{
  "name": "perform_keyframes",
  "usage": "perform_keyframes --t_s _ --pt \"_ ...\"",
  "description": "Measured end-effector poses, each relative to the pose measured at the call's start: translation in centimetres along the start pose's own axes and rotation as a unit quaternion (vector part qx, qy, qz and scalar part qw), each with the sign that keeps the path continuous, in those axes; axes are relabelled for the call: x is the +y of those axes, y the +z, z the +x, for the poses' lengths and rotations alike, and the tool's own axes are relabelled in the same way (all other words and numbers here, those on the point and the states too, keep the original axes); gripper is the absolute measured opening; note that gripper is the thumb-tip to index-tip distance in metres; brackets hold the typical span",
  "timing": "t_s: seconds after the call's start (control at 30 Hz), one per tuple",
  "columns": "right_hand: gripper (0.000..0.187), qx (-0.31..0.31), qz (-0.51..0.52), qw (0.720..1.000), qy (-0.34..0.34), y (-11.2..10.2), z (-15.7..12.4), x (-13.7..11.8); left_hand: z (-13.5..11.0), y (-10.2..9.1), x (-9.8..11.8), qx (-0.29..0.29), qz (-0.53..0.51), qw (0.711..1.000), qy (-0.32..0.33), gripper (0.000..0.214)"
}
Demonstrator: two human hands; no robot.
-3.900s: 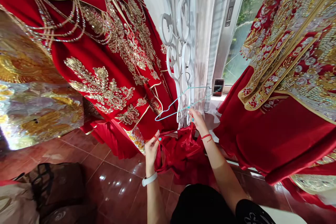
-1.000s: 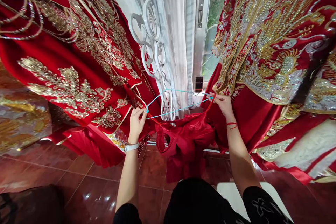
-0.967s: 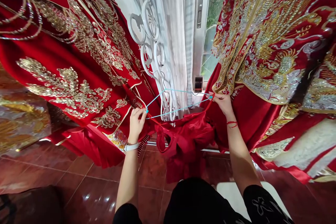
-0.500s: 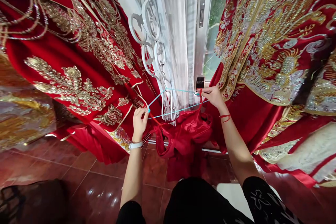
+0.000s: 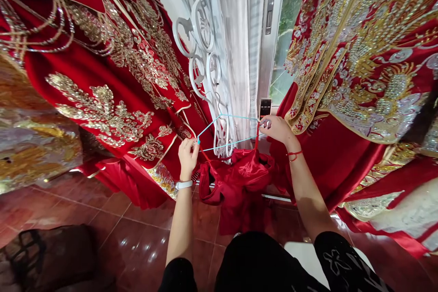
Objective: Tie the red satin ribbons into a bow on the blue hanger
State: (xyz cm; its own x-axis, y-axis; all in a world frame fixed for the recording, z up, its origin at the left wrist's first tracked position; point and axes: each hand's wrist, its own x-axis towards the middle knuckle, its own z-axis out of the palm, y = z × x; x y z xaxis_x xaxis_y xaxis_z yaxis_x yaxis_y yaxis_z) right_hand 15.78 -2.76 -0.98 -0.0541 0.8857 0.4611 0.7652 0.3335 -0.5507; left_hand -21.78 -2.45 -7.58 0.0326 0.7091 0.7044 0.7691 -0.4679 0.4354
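Note:
A light-blue clothes hanger is stretched level between my hands, its hook upward near the white ironwork. With closed fingers my left hand pinches its left corner, where a thin red strap runs down. At the right corner my right hand is closed around the hanger end, and another red strap drops from there. Both straps lead to a red satin garment hanging in folds below the hanger. Its lower part falls toward the floor in front of my knees.
Red gowns with gold and silver beading hang at left and right. White scrolled ironwork and a white curtain stand ahead. A phone showing a timer is behind my right hand. A dark bag sits on the tiled floor.
My right hand's fingers have curled in at the hanger's right corner, and the right strap now hangs straight from there. The whole view has shifted slightly to the right.

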Motion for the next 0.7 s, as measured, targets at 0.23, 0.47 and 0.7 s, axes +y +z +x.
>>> perform_keyframes --t_s 0.23,0.47,0.7 --pt "0.038 0.101 -0.086 0.988 -0.076 2.0 -0.2 -2.1 -0.9 0.5 0.8 -0.033 0.001 0.999 -0.031 0.039" --pt "0.021 0.174 -0.092 0.979 -0.052 4.9 -0.1 -2.8 -10.8 -0.1 2.2 -0.006 -0.11 0.988 -0.106 0.076" --pt "0.033 0.193 -0.075 0.977 -0.045 5.9 0.5 -2.3 -20.1 -3.9 0.9 -0.23 -0.169 0.943 -0.169 0.017"
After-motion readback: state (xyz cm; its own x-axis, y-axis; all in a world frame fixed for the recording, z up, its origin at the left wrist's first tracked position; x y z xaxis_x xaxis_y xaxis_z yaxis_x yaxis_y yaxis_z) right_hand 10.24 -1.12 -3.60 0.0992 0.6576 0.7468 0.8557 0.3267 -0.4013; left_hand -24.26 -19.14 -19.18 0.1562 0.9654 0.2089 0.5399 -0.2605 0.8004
